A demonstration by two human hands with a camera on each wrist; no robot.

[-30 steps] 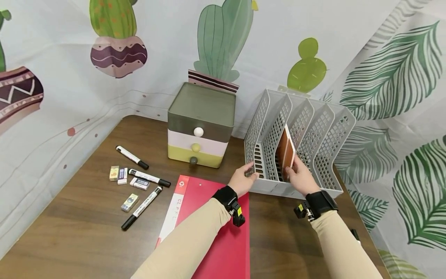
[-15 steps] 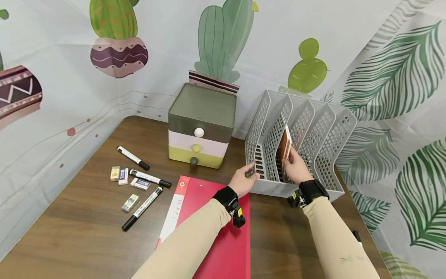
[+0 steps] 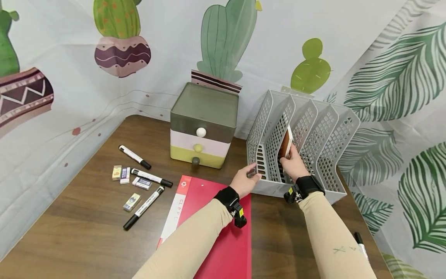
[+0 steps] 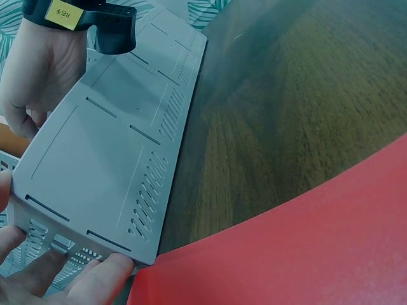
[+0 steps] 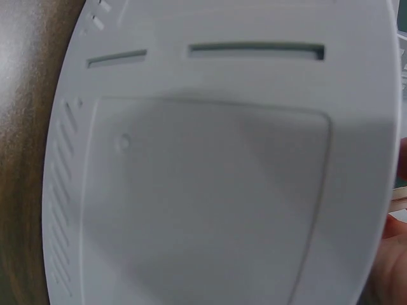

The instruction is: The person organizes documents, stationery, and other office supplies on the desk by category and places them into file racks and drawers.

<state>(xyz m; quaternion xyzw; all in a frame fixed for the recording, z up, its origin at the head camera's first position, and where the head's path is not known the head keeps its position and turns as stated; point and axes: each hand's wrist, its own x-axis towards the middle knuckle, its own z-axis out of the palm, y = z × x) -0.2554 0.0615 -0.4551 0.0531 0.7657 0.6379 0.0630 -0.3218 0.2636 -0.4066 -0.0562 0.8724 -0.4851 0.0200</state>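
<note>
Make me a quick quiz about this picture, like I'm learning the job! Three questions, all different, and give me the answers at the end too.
1. True or false: the left hand is holding a marker.
2. What does the right hand hold?
A) an eraser
B) the brown book
C) a drawer knob
3. Fill in the blank: on the drawer box, the top knob is coloured ____.

Key:
1. False. It grips the near left corner of the grey rack.
2. B.
3. White.
</note>
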